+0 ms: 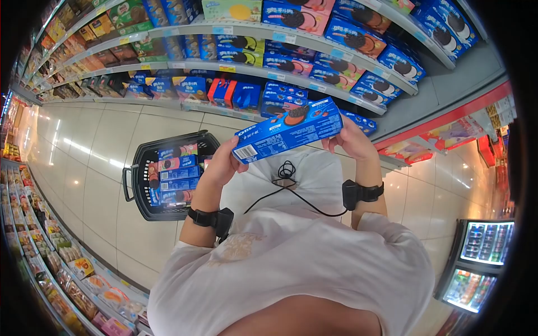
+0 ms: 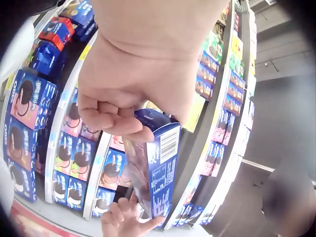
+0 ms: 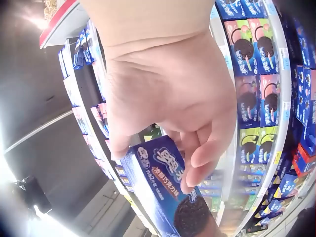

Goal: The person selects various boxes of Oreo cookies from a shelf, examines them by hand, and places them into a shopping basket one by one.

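Both hands hold a long blue Oreo cookie box (image 1: 288,130) in front of the body, its barcode side turned up toward the head. My left hand (image 1: 223,163) grips the barcode end, and in the left wrist view its fingers (image 2: 116,121) curl over the box's edge. At the other end, my right hand (image 1: 357,140) pinches the box between thumb and fingers. The right wrist view shows the front of the box (image 3: 170,182), with a dark cookie picture and Chinese lettering.
A black shopping basket (image 1: 147,208) with several cookie boxes inside stands on the tiled floor (image 1: 95,168) to the left. Ahead, shelves (image 1: 235,25) carry rows of Oreo boxes. A snack shelf (image 1: 67,274) runs along the lower left, and a lit cooler (image 1: 476,263) stands at right.
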